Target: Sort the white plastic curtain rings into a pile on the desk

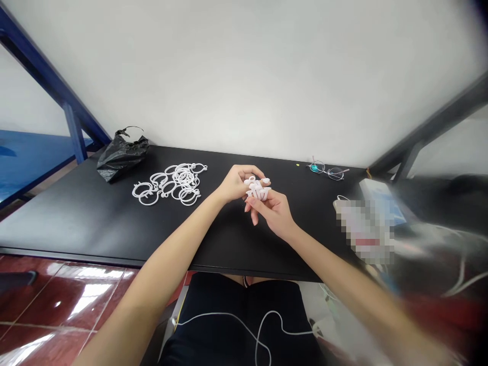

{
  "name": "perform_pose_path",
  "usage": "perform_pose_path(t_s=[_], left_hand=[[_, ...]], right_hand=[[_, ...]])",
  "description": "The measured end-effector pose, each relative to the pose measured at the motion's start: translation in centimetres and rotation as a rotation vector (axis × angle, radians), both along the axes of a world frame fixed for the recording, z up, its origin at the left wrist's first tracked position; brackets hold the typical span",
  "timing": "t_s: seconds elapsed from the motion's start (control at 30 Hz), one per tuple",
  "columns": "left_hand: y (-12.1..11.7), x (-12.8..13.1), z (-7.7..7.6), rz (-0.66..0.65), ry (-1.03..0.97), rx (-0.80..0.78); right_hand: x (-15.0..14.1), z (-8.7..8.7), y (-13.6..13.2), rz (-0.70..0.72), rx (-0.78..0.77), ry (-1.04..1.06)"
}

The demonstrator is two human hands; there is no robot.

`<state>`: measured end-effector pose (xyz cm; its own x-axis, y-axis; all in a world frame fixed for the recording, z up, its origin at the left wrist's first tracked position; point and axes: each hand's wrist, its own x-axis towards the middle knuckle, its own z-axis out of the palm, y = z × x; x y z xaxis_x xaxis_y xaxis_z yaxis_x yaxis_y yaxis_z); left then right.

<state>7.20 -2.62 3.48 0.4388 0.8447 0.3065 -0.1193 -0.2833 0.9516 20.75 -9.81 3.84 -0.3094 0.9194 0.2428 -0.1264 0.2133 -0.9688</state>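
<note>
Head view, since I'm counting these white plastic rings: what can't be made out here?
The rings held in the hands: the left hand and right hand cover parts of them, so their number is unclear.
The pile of rings: rings overlap in the middle, hiding the count.
The pixelated object at right: pixelation hides what it is.
The black plastic bag: its opaque film hides any contents.

A crumpled black plastic bag (122, 156) sits at the back left corner of the black bench (76, 218), and wire-rimmed eyeglasses (327, 171) lie near the back right edge. A pixelated object (366, 231), perhaps a box, sits by the right edge. Below the front edge, a white cable (229, 313) loops across dark clothing (206, 295). A blue steel frame (74, 129) rises beyond the left end.
</note>
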Motion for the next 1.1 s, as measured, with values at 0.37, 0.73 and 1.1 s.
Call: perform_pose_path(t_s=[0.37,0.73,1.1], left_hand=[[0.1,0.2,-0.8,0.049,0.011,0.041],[0.5,-0.6,-2.5,0.37,0.327,0.795],[0.1,-0.1,-0.7,0.252,0.306,0.452]], right_hand=[[0.4,0.4,0.2,0.052,-0.067,0.068],[1.4,-0.3,1.8,0.022,-0.148,0.075],[1.3,-0.3,0.9,-0.041,0.033,-0.065]])
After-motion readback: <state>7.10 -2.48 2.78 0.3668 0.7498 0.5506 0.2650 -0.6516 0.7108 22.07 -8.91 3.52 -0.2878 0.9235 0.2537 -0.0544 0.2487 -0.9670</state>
